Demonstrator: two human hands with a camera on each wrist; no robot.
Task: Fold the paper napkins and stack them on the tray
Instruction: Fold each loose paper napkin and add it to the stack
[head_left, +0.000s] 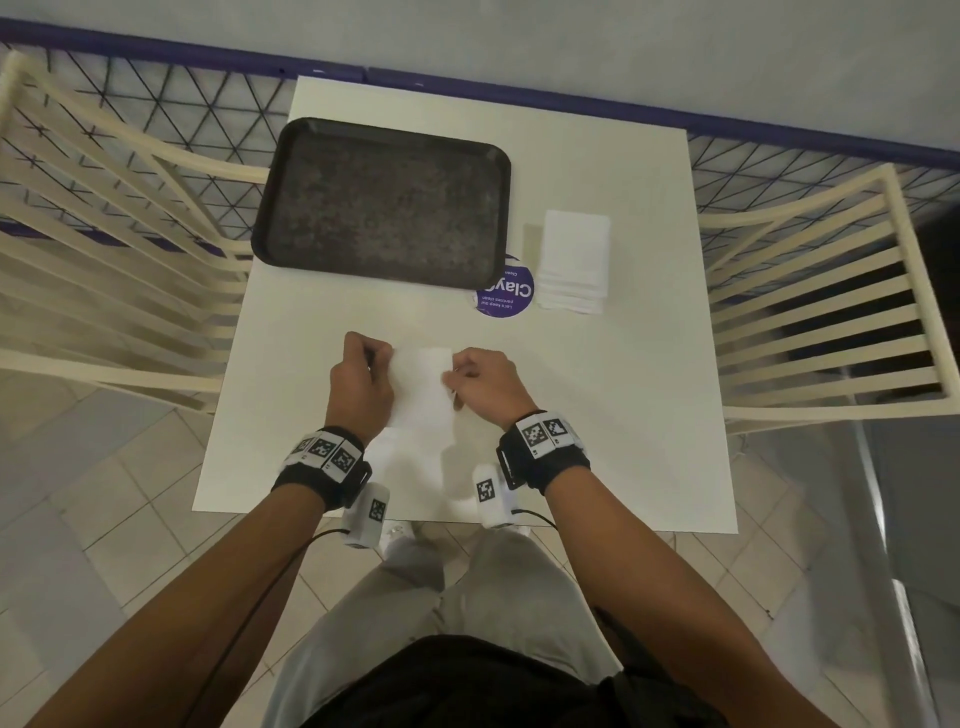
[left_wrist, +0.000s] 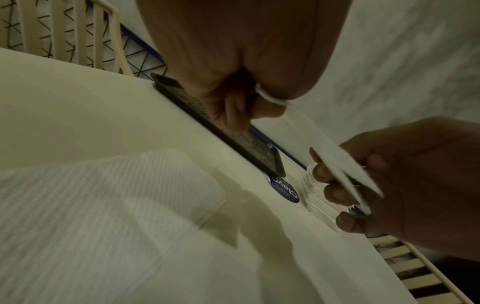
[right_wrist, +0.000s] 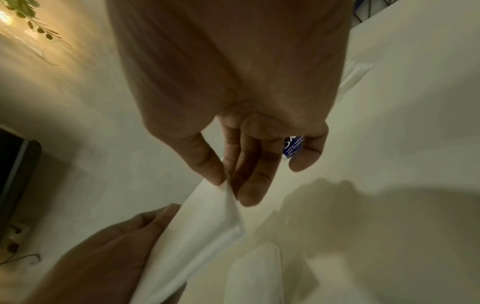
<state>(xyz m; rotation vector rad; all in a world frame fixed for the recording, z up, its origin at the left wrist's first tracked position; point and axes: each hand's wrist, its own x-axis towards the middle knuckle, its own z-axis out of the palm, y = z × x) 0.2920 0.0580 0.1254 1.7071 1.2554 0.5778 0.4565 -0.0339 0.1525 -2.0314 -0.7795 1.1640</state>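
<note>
Both hands, left hand (head_left: 361, 382) and right hand (head_left: 485, 384), pinch the napkin (head_left: 422, 384) with fingers clamped on opposite edges, seemingly lifted off the table (head_left: 623, 415), probably to align the fold.

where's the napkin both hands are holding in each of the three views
Head: the held napkin is low centre, between left hand and right hand, above the table.
Left wrist: seen edge-on at right of centre, running between the two hands.
Right wrist: lower centre, pinched at its top corner.
Shared landmark: the round blue sticker.
</note>
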